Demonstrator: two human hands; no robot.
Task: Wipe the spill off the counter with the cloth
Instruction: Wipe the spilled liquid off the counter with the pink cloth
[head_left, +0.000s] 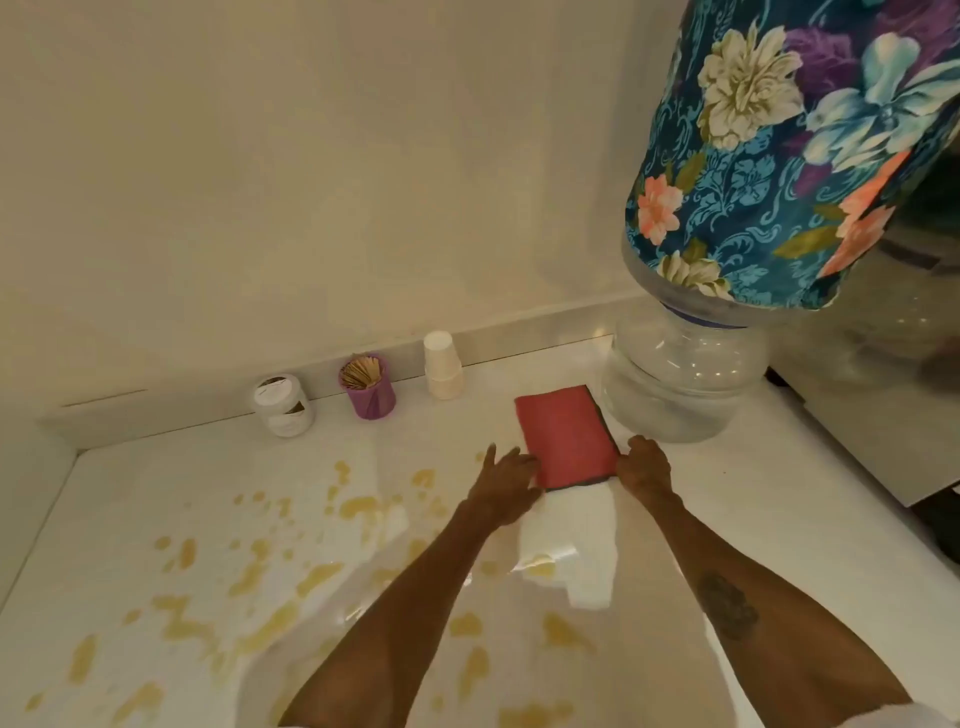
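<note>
A folded red cloth (567, 435) with a grey underside lies flat on the white counter (156, 488), near the back. My left hand (503, 482) touches its left edge and my right hand (643, 466) touches its right edge, fingers on the near corners. A yellowish spill (270, 577) is spattered in many patches across the counter, left of and below my arms. White paper towels (566, 540) lie between my forearms, just below the cloth.
A large water bottle (680, 374) under a floral cover (789, 156) stands right of the cloth. Along the back wall stand stacked paper cups (442, 365), a purple holder of wooden sticks (368, 387) and a white jar (284, 405).
</note>
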